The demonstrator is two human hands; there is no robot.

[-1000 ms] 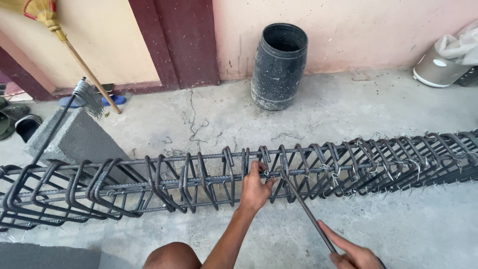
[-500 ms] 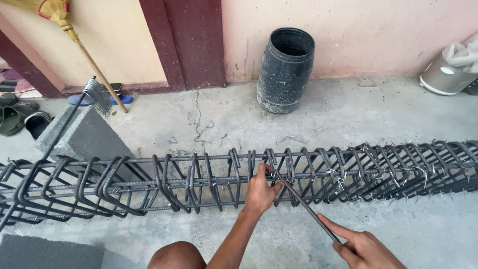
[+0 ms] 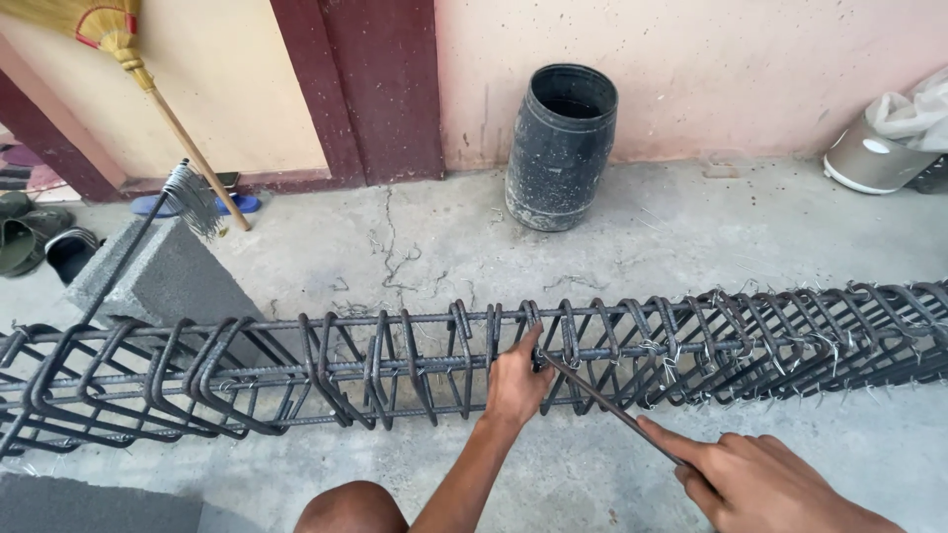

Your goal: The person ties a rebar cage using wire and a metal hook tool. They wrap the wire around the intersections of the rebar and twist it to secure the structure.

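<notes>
A long rebar cage [image 3: 296, 370] of dark steel bars and square stirrups lies across the concrete floor from left to right. My left hand [image 3: 515, 383] grips a stirrup and bar near the cage's middle. My right hand [image 3: 760, 484], low at the right, is shut on a thin metal hook tool [image 3: 602, 400] whose tip reaches the cage beside my left thumb. Stirrups to the right carry thin tie wire; those to the left sit loosely spaced.
A grey concrete block [image 3: 163, 281] props the cage at the left. A black dented bucket [image 3: 560, 146] stands by the pink wall. A broom [image 3: 148, 94] leans at the back left, sandals [image 3: 39, 242] lie beyond it, and a pale round container [image 3: 874, 153] sits at the far right.
The view has shifted a little, with the bucket and cage drifting right in the frame. My right hand has swung the tool's handle lower and to the right while its tip stays at the same joint.
</notes>
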